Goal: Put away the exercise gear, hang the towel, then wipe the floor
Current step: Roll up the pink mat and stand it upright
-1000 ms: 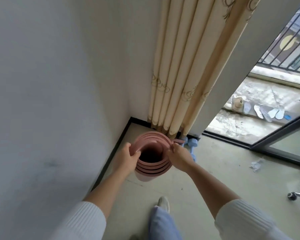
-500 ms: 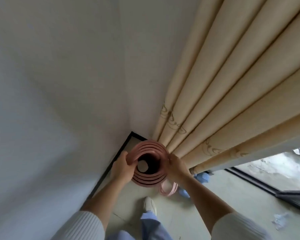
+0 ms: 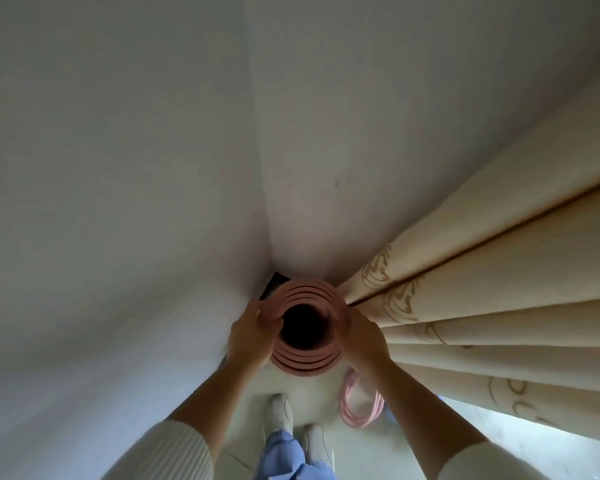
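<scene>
Closer to the corner than a second ago, the rolled pink yoga mat (image 3: 305,362) stands on end where two white walls (image 3: 118,202) meet, seen straight down its dark hollow centre. On its left, the left hand (image 3: 250,336) hooks its fingers over the rim in a closed grip. The right hand (image 3: 361,336) clasps the mat's outer side, grip also closed. Farther right, a pink coiled cord (image 3: 357,423) lies on the floor (image 3: 361,455) beside cream curtain (image 3: 499,306) folds. Stowing gear looks nearly done; the towel and floor wiping remain.
</scene>
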`<state>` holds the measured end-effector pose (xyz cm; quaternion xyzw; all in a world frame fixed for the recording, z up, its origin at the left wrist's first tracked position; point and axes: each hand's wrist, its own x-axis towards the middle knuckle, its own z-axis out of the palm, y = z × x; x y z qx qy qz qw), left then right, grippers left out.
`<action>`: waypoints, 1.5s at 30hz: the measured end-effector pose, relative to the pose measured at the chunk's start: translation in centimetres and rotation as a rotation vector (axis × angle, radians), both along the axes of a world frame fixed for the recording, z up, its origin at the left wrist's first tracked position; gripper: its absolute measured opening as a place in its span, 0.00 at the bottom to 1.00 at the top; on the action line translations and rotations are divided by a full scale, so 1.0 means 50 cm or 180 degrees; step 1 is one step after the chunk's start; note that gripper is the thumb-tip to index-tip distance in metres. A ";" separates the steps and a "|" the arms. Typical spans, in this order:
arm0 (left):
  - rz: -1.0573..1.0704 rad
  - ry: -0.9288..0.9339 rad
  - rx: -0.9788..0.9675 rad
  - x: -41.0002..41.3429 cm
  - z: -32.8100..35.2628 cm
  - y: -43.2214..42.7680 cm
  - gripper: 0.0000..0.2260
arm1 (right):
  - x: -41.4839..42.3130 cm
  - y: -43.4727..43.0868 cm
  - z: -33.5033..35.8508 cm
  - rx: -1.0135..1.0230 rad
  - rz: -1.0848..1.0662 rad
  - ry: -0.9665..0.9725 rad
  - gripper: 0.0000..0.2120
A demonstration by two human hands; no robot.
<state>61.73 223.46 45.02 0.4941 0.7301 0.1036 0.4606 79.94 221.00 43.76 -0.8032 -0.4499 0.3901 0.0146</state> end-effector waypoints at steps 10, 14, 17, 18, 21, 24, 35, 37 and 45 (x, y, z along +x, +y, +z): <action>-0.0586 -0.0346 -0.0387 0.008 -0.051 0.090 0.32 | -0.006 0.048 0.032 0.0161 -0.0162 0.0469 0.17; -0.0420 -0.0401 -0.0291 0.016 -0.008 0.062 0.31 | -0.013 0.033 0.076 0.0160 -0.0171 0.0575 0.14; -0.0380 -0.0450 -0.0033 0.012 0.042 0.036 0.29 | -0.020 0.022 0.117 0.0199 -0.0132 0.0621 0.13; -0.0376 -0.0478 0.0052 0.009 0.063 0.024 0.29 | -0.021 0.015 0.126 0.0212 -0.0103 0.0622 0.13; -0.0347 -0.0307 0.0030 0.003 0.131 -0.022 0.26 | -0.023 -0.014 0.141 0.0235 -0.0010 0.0636 0.15; -0.0186 -0.0097 -0.0081 -0.004 0.183 -0.083 0.25 | -0.025 -0.053 0.153 0.0183 0.0092 0.0685 0.24; 0.0604 0.0331 0.0546 0.031 0.324 -0.517 0.24 | -0.029 -0.335 0.323 0.0279 0.1743 0.0598 0.25; 0.0869 0.0456 0.0662 0.033 0.341 -0.613 0.23 | -0.045 -0.393 0.361 0.0305 0.2165 0.0536 0.22; 0.1944 0.1062 0.0492 -0.071 0.416 -0.995 0.21 | -0.222 -0.672 0.459 0.0481 0.3705 0.0572 0.23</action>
